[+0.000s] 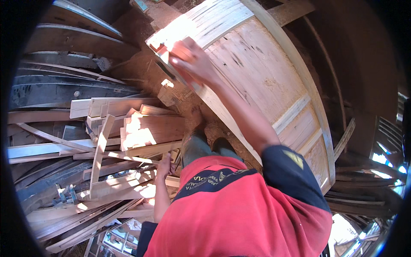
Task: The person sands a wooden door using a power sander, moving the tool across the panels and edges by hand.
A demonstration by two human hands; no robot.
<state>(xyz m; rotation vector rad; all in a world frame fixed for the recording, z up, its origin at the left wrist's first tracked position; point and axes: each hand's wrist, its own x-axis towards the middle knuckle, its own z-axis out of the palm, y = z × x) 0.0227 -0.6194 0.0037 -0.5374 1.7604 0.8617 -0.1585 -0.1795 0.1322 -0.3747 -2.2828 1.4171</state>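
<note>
A pale wooden panel door [257,73] with framed sections lies in front of me and to the right, sawdust scattered over its face. My right hand [192,62] is at its far left corner, fingers bent down over the edge strip. A reddish-brown piece shows under the fingers, but blur and strong sunlight hide what it is. My left hand [164,166] hangs low at my left side, loosely open with nothing visible in it. Close to it is a stack of reddish boards [150,128].
Loose planks and strips [55,150] crowd the left side, with a thin upright batten [101,154] among them. Sawdust covers the ground [141,70] around my feet. A divided box [122,240] holds small items at the lower left. More timber [359,197] lies at the right.
</note>
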